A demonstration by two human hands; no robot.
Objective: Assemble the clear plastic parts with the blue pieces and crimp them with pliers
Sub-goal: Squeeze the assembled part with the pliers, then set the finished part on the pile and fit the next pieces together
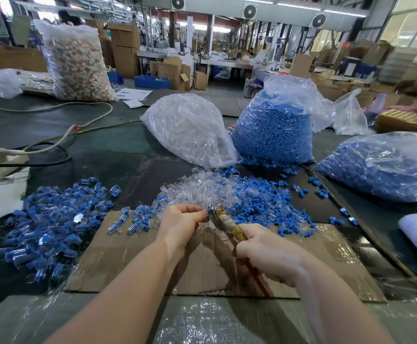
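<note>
two hands squeeze a small part with pliers over the counter

the left hand pinches a small part at the pliers' tip; the right hand is curled tight round the pliers' handles; loose clear parts and blue pieces lie at 12 o'clock from the hands; a pile of joined parts lies at 9 o'clock; the part itself is too small to see well

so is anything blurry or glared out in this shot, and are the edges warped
Head view: wide-angle bending curves the ceiling and table edges; glare on the clear bag and foreground plastic wrap; left hand and pliers fairly sharp, far background soft.
</note>
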